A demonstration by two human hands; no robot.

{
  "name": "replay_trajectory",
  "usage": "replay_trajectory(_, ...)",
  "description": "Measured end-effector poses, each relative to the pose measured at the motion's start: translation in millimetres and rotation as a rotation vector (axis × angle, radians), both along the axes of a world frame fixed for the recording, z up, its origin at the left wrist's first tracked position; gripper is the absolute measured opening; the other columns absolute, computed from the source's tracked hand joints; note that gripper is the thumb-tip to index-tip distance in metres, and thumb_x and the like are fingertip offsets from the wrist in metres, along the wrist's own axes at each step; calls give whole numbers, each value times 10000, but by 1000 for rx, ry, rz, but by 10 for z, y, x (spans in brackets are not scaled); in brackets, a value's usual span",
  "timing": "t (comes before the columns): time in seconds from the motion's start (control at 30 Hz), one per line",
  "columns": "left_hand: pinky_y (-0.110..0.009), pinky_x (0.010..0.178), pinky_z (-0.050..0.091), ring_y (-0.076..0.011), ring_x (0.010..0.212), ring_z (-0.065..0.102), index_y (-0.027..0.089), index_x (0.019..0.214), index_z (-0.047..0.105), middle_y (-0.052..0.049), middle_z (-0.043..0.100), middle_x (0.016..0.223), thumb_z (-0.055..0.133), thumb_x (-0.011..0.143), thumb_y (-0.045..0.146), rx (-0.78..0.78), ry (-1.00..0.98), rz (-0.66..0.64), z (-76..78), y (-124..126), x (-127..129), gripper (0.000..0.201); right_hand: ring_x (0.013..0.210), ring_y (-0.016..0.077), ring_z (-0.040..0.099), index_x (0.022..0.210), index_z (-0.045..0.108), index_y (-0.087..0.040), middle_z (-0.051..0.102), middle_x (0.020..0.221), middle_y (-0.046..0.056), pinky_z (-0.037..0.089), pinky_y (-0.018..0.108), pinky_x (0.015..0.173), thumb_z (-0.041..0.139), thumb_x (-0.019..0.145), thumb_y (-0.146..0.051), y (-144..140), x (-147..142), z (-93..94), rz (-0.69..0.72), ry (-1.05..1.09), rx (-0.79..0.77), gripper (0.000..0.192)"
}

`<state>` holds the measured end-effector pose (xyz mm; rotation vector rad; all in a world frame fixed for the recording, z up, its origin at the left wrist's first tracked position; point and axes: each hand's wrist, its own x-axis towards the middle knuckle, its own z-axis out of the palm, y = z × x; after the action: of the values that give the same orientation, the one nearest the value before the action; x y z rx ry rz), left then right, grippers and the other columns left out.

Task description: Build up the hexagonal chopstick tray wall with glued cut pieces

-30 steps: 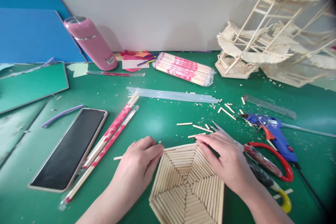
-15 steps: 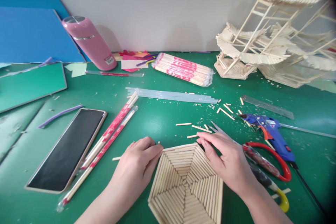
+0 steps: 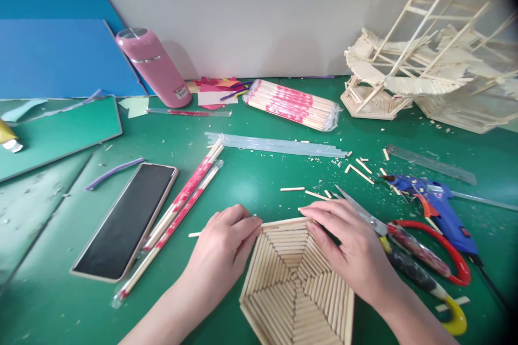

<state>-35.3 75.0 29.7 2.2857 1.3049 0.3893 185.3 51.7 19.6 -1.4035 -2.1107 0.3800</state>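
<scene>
A hexagonal dish made of glued wooden sticks (image 3: 295,291) lies on the green mat at the bottom centre. My left hand (image 3: 222,250) rests against its far left edge, fingers bent over the rim. My right hand (image 3: 350,250) lies over its far right corner, fingertips on the top rim stick. Both hands press on the dish from either side. Short cut sticks (image 3: 292,189) lie just beyond it.
Scissors with red and yellow handles (image 3: 421,259) and a blue glue gun (image 3: 437,205) lie right of my right hand. A phone (image 3: 125,221) and wrapped chopsticks (image 3: 182,202) lie to the left. Behind are glue sticks (image 3: 279,145), a chopstick pack (image 3: 293,105), a pink bottle (image 3: 156,67) and stick models (image 3: 404,75).
Both hands stay on the dish's far rim; the fingers have barely shifted. The view has moved slightly to the left, so everything sits a little further right.
</scene>
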Motion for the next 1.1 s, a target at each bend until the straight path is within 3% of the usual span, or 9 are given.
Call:
replay_trajectory(0.2, -288, 592, 403, -157, 661, 501, 177, 884, 615, -46, 540, 756, 339, 890, 175, 115, 87, -41, 58, 21, -34, 276, 905, 186, 545, 1026, 595, -189, 617, 957, 57, 454, 360, 793, 487, 833, -149, -2, -5, 20, 16, 1, -9, 225)
replay_trajectory(0.4, -305, 570, 349, -163, 627, 464, 169, 863, 600, -47, 537, 717, 307, 885, 146, 397, 217, -129, 195, -36, 79, 295, 762, 173, 513, 1035, 616, -193, 566, 825, 51, 426, 322, 660, 502, 831, -210, -28, -150, 184, 44, -58, 24, 234)
replay_trajectory(0.53, -319, 582, 346, -167, 629, 475, 158, 816, 594, -50, 559, 736, 320, 887, 118, 540, 174, -211, 403, -139, 181, 285, 634, 153, 450, 815, 639, -191, 502, 653, 16, 370, 308, 583, 434, 862, -208, 10, -286, 344, 126, -97, 18, 211)
replay_trajectory(0.63, -394, 767, 363, -224, 884, 508, 183, 939, 570, -73, 561, 980, 392, 874, 138, 662, 94, -128, 576, -219, 176, 195, 619, 147, 463, 715, 611, -206, 519, 630, 8, 367, 305, 572, 411, 864, -213, 44, -254, 422, 58, -40, -15, 249)
replay_trajectory(0.7, -444, 845, 337, -262, 995, 475, 212, 1016, 544, -78, 524, 1072, 495, 833, 165, 724, 55, -11, 637, -239, 153, 196, 618, 132, 491, 746, 610, -221, 558, 661, -1, 383, 274, 538, 452, 857, -247, 49, -179, 436, -64, 145, -98, 195)
replay_trajectory(0.8, -433, 814, 380, -251, 955, 506, 223, 954, 559, -68, 560, 991, 504, 815, 145, 597, -67, 93, 608, -194, 160, 168, 597, 112, 525, 830, 618, -228, 591, 673, -9, 420, 226, 494, 499, 848, -285, 32, -98, 397, -190, 535, -248, 133)
replay_trajectory(0.93, -317, 682, 451, -161, 750, 564, 189, 922, 575, -32, 611, 828, 419, 881, 205, 143, -241, 7, 484, -94, 276, 162, 606, 109, 557, 897, 630, -224, 619, 690, -2, 485, 228, 553, 479, 865, -284, -1, -155, 331, -91, 914, -419, 166)
replay_trajectory(1.0, -258, 611, 440, -113, 611, 541, 183, 856, 580, 13, 591, 682, 374, 903, 201, 0, -259, -44, 451, -56, 319, 212, 631, 110, 570, 912, 628, -226, 632, 713, 0, 495, 231, 581, 465, 872, -279, -20, -184, 343, -48, 921, -455, 176)
replay_trajectory(1.1, -233, 540, 399, -103, 546, 492, 162, 756, 566, 22, 542, 594, 348, 908, 201, 5, -217, -4, 426, -2, 296, 269, 578, 99, 550, 879, 624, -233, 596, 631, -24, 465, 211, 527, 463, 871, -254, -55, -131, 416, -111, 660, -346, 162)
